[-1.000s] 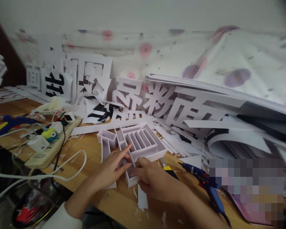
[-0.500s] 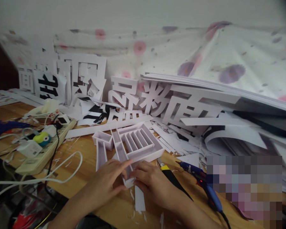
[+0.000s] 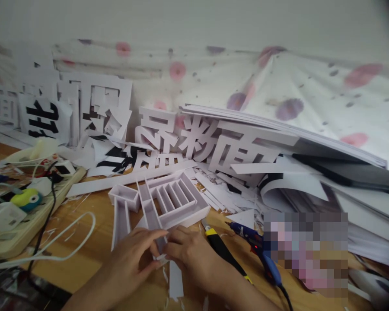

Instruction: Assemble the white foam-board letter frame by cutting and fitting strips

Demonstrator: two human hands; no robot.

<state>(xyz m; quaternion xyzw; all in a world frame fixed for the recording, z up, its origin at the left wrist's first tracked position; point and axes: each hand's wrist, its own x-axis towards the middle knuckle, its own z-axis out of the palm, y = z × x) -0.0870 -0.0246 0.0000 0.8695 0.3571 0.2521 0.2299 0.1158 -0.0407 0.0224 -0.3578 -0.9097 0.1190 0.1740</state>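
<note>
A white hollow letter built from foam-board strips lies on the wooden table, its walls standing upright around narrow channels. My left hand pinches the near end of its long middle stroke, thumb and fingertips closed round the wall. From the other side my right hand grips the same end, fingers bent against it; the fingertips are partly hidden. Under my right hand a loose white strip sticks out towards me. Left of the stroke stand smaller white box-like parts.
Right of my hands lie a yellow-and-black utility knife and a blue glue gun with a red light. A power strip with plugs and cables lies left. Cut-out white characters lean at the back, among paper scraps.
The view has swung right, so everything sits further left in it. Both hands stay on the near end of the white letter, with the fingertips drawn a little closer together.
</note>
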